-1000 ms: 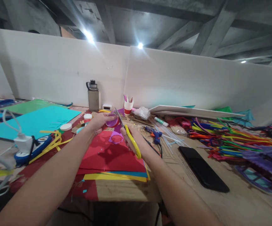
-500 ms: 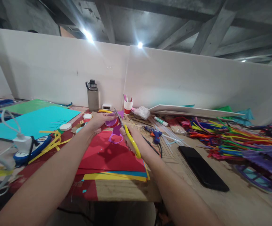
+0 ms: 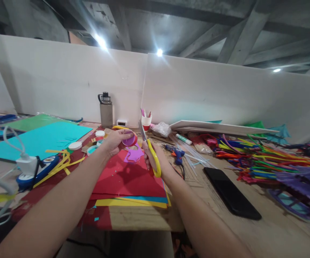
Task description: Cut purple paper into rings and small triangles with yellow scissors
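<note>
My left hand [image 3: 115, 141] pinches a small round piece of purple paper with a red ring-shaped edge [image 3: 129, 139] between thumb and fingers. Yellow-handled scissors [image 3: 154, 157] are in my right hand [image 3: 155, 156], their blades pointing up and away, a little to the right of the round piece. Beneath both hands lies a stack of red paper [image 3: 128, 179], with blue and yellow sheets showing at its near edge. A purple paper scrap with a ragged outline [image 3: 134, 154] rests on the red paper, between my hands.
A bottle [image 3: 106, 113] and a cup of pens [image 3: 146, 122] stand at the back. To the right are a blue glue gun [image 3: 179, 154], a black phone [image 3: 231, 192] and pipe cleaners [image 3: 267, 157]. A power strip [image 3: 40, 172] and turquoise sheet [image 3: 39, 138] lie left.
The scissors have moved right, away from the round piece, and point more upright. The purple scrap now lies lower, apart from the blades. My left hand has barely shifted.
</note>
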Demonstrator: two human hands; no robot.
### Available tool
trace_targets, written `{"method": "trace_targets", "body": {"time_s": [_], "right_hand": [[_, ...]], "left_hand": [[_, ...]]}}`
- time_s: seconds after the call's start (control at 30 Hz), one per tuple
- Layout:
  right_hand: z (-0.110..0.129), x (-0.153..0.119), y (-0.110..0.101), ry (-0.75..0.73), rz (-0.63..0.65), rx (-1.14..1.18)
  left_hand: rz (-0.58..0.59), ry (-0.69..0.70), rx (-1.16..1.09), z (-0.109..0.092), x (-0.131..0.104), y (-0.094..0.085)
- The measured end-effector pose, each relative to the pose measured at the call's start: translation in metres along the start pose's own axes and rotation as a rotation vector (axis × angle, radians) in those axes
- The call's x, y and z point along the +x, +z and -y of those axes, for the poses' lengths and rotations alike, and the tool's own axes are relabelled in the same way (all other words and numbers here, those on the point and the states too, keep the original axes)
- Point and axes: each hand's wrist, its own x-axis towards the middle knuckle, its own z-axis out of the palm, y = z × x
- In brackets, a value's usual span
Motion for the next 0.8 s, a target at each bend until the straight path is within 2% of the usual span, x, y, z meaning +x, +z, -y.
{"method": "trace_targets", "body": {"time_s": [0.1,0.2,0.43,0.63,0.8], "right_hand": [[0.0,0.004,-0.002,0.005,-0.032,0.124],[0.002,0.005,-0.003,-0.056,-0.053,0.192],[0.006,0.002,0.002,-0.14,0.029,0.226],[0.0,0.004,0.0,-0.226,-0.038,0.04],[-0.001,0.006,-0.001,-0.257,-0.043,0.068]], "left_hand": [[-0.019,0.017,-0.096,0.005,-0.001,0.007],[-0.032,0.028,-0.189,0.01,-0.004,0.015],[-0.117,0.097,-0.286,0.019,-0.007,0.025],[0.024,0.147,-0.29,0.027,-0.005,0.024],[0.145,0.145,-0.11,0.029,-0.009,0.024]]}}
